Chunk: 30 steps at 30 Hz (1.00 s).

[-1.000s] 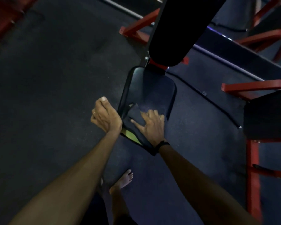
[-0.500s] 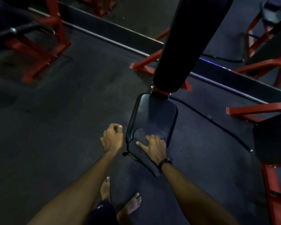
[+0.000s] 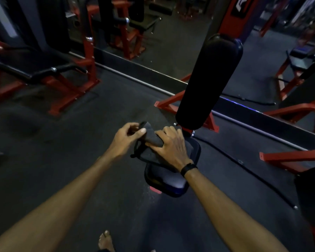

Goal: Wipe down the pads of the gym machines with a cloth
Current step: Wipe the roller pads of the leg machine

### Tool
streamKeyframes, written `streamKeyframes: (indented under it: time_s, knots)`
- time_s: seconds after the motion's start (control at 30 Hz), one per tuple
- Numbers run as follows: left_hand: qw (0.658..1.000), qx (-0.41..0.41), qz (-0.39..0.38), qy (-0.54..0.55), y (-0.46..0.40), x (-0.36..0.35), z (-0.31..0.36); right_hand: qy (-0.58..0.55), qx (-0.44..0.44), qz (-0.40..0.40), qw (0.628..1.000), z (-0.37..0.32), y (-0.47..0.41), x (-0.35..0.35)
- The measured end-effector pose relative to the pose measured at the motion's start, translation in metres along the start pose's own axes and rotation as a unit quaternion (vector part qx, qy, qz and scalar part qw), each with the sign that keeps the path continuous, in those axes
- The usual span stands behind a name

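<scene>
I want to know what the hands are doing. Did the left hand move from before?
Yes. The left hand was beside the seat pad, touching nothing; now it pinches the cloth over the pad's far end.

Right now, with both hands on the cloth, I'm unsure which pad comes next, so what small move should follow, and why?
Probably lift the cloth up to the upright back pad. The left hand pinches its raised end, the right hand holds it over the seat pad, and the back pad stands directly ahead.
</scene>
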<state>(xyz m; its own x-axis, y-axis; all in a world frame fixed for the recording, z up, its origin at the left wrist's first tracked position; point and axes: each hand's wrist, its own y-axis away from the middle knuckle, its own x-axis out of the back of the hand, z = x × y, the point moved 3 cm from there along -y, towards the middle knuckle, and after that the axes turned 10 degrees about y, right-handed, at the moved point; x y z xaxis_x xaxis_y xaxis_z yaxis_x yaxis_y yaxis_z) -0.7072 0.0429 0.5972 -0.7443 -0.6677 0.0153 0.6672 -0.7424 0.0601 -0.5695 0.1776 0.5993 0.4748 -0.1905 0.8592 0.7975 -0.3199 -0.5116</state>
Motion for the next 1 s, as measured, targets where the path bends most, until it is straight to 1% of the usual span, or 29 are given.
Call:
streamKeyframes:
  time_s: [0.07, 0.17, 0.23, 0.27, 0.33, 0.4, 0.5, 0.6, 0.73, 0.8, 0.87, 0.9, 1.0]
  knots:
    - [0.999, 0.004, -0.047, 0.010, -0.007, 0.003, 0.034, 0.002, 0.035, 0.042, 0.999, -0.010, -0.017, 0.015]
    - [0.992, 0.045, -0.120, 0.009, -0.009, 0.019, 0.068, 0.003, 0.064, 0.105, 0.992, -0.027, -0.033, 0.034]
    - [0.990, 0.059, -0.128, 0.016, -0.008, 0.032, 0.081, 0.014, 0.086, 0.125, 0.988, -0.035, -0.044, 0.042]
    - [0.992, 0.051, -0.117, 0.023, -0.008, 0.043, 0.089, 0.022, 0.094, 0.130, 0.987, -0.041, -0.053, 0.046]
    - [0.995, 0.025, -0.091, 0.035, -0.006, 0.057, 0.098, 0.032, 0.091, 0.114, 0.989, -0.053, -0.066, 0.050]
    - [0.998, -0.022, -0.038, 0.033, -0.002, 0.080, 0.110, 0.030, 0.080, 0.098, 0.992, -0.078, -0.082, 0.055]
    - [0.994, -0.099, 0.039, 0.009, 0.008, 0.112, 0.128, 0.012, 0.064, 0.089, 0.994, -0.115, -0.104, 0.062]
    - [0.984, -0.150, 0.092, -0.027, 0.023, 0.156, 0.145, -0.063, 0.071, 0.093, 0.991, -0.163, -0.128, 0.067]
    - [0.964, -0.217, 0.140, -0.067, 0.057, 0.225, 0.169, -0.165, 0.120, 0.081, 0.976, -0.236, -0.154, 0.068]
    - [0.955, -0.234, 0.151, -0.097, 0.073, 0.254, 0.177, -0.207, 0.137, 0.049, 0.967, -0.264, -0.168, 0.067]
    - [0.950, -0.235, 0.165, -0.121, 0.089, 0.282, 0.179, -0.241, 0.154, -0.002, 0.958, -0.292, -0.184, 0.066]
    - [0.945, -0.235, 0.184, -0.133, 0.103, 0.305, 0.180, -0.256, 0.174, -0.028, 0.951, -0.318, -0.195, 0.066]
    - [0.938, -0.223, 0.222, -0.147, 0.130, 0.348, 0.178, -0.276, 0.234, -0.092, 0.928, -0.361, -0.215, 0.063]
